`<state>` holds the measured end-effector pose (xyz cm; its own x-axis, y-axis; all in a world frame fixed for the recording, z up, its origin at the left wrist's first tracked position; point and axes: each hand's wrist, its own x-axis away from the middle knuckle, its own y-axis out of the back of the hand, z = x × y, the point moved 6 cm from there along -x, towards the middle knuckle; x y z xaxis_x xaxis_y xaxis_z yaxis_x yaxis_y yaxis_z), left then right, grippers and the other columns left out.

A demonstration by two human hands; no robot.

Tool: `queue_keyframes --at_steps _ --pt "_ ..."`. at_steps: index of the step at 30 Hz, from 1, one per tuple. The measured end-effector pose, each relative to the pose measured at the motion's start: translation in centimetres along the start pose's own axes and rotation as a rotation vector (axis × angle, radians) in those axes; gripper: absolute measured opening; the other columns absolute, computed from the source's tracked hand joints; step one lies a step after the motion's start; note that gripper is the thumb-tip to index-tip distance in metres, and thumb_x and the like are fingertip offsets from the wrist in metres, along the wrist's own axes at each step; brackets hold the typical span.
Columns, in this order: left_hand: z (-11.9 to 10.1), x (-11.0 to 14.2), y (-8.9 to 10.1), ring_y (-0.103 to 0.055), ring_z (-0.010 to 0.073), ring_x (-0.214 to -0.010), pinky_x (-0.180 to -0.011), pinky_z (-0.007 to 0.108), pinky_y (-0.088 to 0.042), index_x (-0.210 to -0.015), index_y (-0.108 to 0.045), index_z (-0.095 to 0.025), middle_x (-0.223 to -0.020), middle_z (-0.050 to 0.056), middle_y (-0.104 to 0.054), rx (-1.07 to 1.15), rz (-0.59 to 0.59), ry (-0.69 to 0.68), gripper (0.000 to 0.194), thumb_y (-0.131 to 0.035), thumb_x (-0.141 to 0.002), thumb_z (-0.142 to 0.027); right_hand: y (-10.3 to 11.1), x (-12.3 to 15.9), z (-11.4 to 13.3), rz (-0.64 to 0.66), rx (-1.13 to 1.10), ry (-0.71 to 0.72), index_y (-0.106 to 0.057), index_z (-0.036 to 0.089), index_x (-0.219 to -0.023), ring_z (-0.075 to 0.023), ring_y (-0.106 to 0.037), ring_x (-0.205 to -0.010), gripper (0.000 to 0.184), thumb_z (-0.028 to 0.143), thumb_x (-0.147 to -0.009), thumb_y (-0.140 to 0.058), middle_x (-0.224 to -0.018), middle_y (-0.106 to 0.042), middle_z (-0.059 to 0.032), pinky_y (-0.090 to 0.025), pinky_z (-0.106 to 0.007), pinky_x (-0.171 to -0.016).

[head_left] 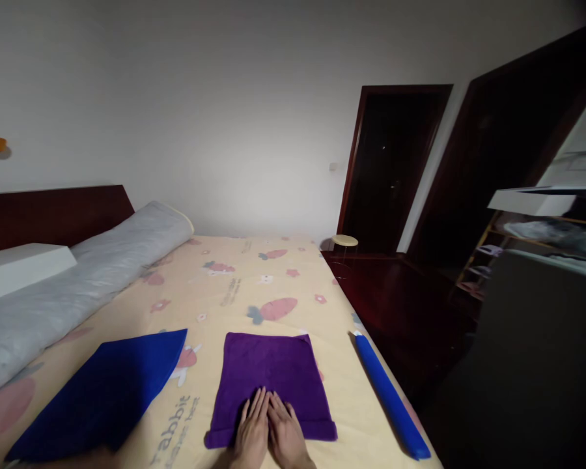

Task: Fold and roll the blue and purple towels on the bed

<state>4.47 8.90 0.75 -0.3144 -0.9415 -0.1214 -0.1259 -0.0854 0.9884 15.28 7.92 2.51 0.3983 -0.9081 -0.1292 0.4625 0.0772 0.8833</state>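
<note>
A purple cloth [268,361] lies spread on the bed in front of me, its near edge turned over into a narrow fold. My left hand [254,420] rests flat on the cloth's near middle, fingers stretched forward. Right beside it, my right hand [286,423] presses flat too, the fingertips of both almost touching. Neither hand grips anything. To the left lies a blue cloth [112,378], flat and partly in shadow. On the right, a long, narrow blue roll [390,397] lies along the bed's edge.
The bed has a yellow printed sheet [273,277]. A grey rolled mat [127,244] and a white box [24,264] lie by the dark headboard [53,208]. A round stool [344,241] stands past the bed. At lower left is a blurred skin-toned shape [78,459].
</note>
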Motion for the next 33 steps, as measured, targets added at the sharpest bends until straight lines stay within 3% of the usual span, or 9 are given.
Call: queue_keyframes --at_steps 3,6,10,13,16,19,22,25,33 --pt "1.3 0.8 -0.4 -0.035 0.0193 -0.141 -0.114 0.043 -0.033 -0.147 -0.026 -0.031 -0.154 -0.001 -0.034 0.008 0.013 0.045 0.052 -0.027 -0.095 -0.029 0.0 0.4 -0.9 -0.023 0.019 -0.044 -0.044 0.025 -0.144 -0.0228 -0.032 -0.140 0.048 0.032 -0.097 -0.032 -0.150 -0.038 -0.0037 -0.030 -0.045 -0.114" --pt "4.9 2.1 -0.3 -0.032 0.0210 -0.143 -0.115 0.048 -0.028 -0.148 -0.023 -0.032 -0.156 -0.001 -0.030 -0.003 0.003 0.155 0.053 -0.025 -0.096 -0.043 1.3 2.2 -5.3 -0.150 0.093 -0.154 -0.047 0.025 -0.142 -0.0236 -0.034 -0.139 0.048 0.037 -0.100 -0.027 -0.149 -0.040 -0.0046 -0.031 -0.046 -0.113" --pt "9.1 3.9 0.3 -0.029 0.0237 -0.144 -0.116 0.054 -0.018 -0.145 -0.032 -0.033 -0.155 0.001 -0.034 -0.092 -0.060 0.338 0.053 -0.030 -0.093 -0.043 2.8 5.5 -11.8 -0.279 0.182 -0.288 -0.047 0.021 -0.142 -0.0271 -0.034 -0.139 0.052 0.043 -0.099 -0.027 -0.150 -0.040 -0.0081 -0.033 -0.050 -0.110" --pt "10.1 4.9 1.4 -0.029 0.0271 -0.144 -0.114 0.057 -0.019 -0.142 -0.043 -0.029 -0.152 0.005 -0.041 -0.137 -0.215 0.453 0.051 -0.032 -0.092 -0.036 3.7 7.4 -13.8 -0.401 0.222 -0.383 -0.049 0.018 -0.140 -0.0300 -0.033 -0.140 0.056 0.045 -0.098 -0.024 -0.149 -0.042 -0.0114 -0.034 -0.054 -0.107" --pt "8.8 5.5 1.9 -0.042 0.0270 -0.136 -0.110 0.052 -0.031 -0.132 -0.056 -0.027 -0.143 0.006 -0.054 -0.058 -0.308 0.401 0.046 -0.036 -0.091 -0.031 4.6 8.1 -12.3 -0.468 0.209 -0.367 -0.052 0.023 -0.136 -0.0282 -0.037 -0.138 0.050 0.041 -0.098 -0.024 -0.147 -0.045 -0.0098 -0.036 -0.050 -0.104" --pt "6.4 5.9 1.2 -0.055 0.0215 -0.122 -0.104 0.039 -0.042 -0.121 -0.064 -0.031 -0.129 0.001 -0.065 0.074 -0.231 0.230 0.045 -0.041 -0.085 -0.017 4.6 8.0 -9.1 -0.389 0.183 -0.253 -0.062 0.030 -0.121 -0.0264 -0.046 -0.130 0.038 0.032 -0.095 -0.035 -0.139 -0.054 -0.0048 -0.037 -0.045 -0.102" --pt "5.2 6.6 0.6 -0.054 0.0208 -0.122 -0.104 0.037 -0.043 -0.122 -0.062 -0.032 -0.130 0.000 -0.064 0.121 -0.131 0.206 0.058 -0.043 -0.075 -0.006 4.2 8.2 -7.4 -0.315 0.199 -0.246 -0.065 0.031 -0.112 -0.0269 -0.053 -0.119 0.036 0.020 -0.084 -0.046 -0.126 -0.062 -0.0045 -0.038 -0.043 -0.098" --pt "5.3 7.0 0.7 -0.052 0.0198 -0.123 -0.107 0.038 -0.040 -0.124 -0.060 -0.033 -0.131 -0.001 -0.062 0.120 -0.077 0.200 0.065 -0.041 -0.072 0.000 3.6 8.6 -7.4 -0.269 0.211 -0.270 -0.064 0.030 -0.114 -0.0261 -0.057 -0.109 0.045 0.013 -0.075 -0.050 -0.117 -0.065 -0.0051 -0.039 -0.040 -0.093" --pt "6.6 5.9 1.9 -0.054 0.0199 -0.119 -0.104 0.037 -0.038 -0.118 -0.064 -0.031 -0.124 -0.001 -0.066 0.136 -0.050 0.173 0.058 -0.041 -0.075 0.000 4.0 7.6 -7.5 -0.326 0.228 -0.228 -0.065 0.028 -0.108 -0.0237 -0.057 -0.096 0.039 0.009 -0.078 -0.048 -0.104 -0.066 -0.0033 -0.034 -0.038 -0.089"
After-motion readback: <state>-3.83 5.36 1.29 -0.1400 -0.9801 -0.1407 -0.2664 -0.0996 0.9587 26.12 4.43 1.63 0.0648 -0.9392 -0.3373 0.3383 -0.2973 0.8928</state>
